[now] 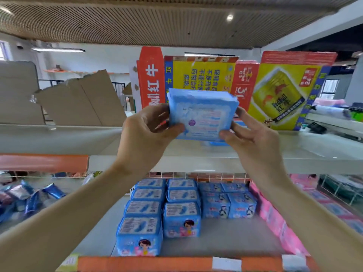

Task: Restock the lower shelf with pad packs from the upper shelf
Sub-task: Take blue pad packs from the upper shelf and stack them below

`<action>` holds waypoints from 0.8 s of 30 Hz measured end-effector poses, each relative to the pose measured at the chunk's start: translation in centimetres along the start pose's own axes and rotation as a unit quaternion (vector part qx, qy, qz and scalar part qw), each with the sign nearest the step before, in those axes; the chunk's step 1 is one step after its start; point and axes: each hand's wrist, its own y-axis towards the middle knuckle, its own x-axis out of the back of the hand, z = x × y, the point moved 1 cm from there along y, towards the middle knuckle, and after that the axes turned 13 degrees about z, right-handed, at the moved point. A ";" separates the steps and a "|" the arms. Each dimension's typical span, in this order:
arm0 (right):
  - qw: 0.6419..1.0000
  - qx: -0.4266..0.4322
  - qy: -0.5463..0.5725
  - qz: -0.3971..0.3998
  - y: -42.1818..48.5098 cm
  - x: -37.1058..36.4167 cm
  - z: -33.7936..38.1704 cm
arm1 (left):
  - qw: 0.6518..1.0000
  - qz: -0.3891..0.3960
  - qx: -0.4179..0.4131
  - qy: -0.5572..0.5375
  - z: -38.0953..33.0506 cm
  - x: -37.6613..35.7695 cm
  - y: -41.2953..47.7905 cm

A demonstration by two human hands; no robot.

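Pad pack point(202, 114), light blue with white and pink print, held up in the air between two bare hands at the level of the upper shelf point(59, 138). The left hand point(147, 130) grips the pack's left edge, thumb across the front and fingers curled behind. The right hand point(253, 138) grips the right edge, thumb tip at the lower right corner. The pack is tilted slightly, with its printed face toward the camera, and is blurred.

Just behind it on the upper shelf stand red and yellow drink cartons point(284, 91) printed with Chinese text. To the left, pieces of torn brown cardboard point(82, 101) lean on the same shelf.

Below, the lower shelf point(225, 236) carries blue packs point(182, 209) set in neat rows running front to back, two longer rows at the left and shorter ones beside them to the right. Pink packs point(275, 222) line the far right, touching the blue ones. An orange strip point(157, 264) runs along the front edge of the lower shelf
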 end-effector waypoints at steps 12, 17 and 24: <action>1.000 -0.005 0.001 0.017 -6.3 3.9 3.7 | 0.974 -0.096 0.140 -0.148 -6.9 -5.3 -5.8; 0.989 -0.041 0.117 0.075 -8.6 3.9 5.7 | 0.985 -0.120 0.113 -0.041 -8.7 -5.3 -10.0; 0.945 -0.110 0.303 0.048 -10.2 2.1 7.8 | 0.992 -0.106 0.059 0.031 -10.0 -3.8 -13.2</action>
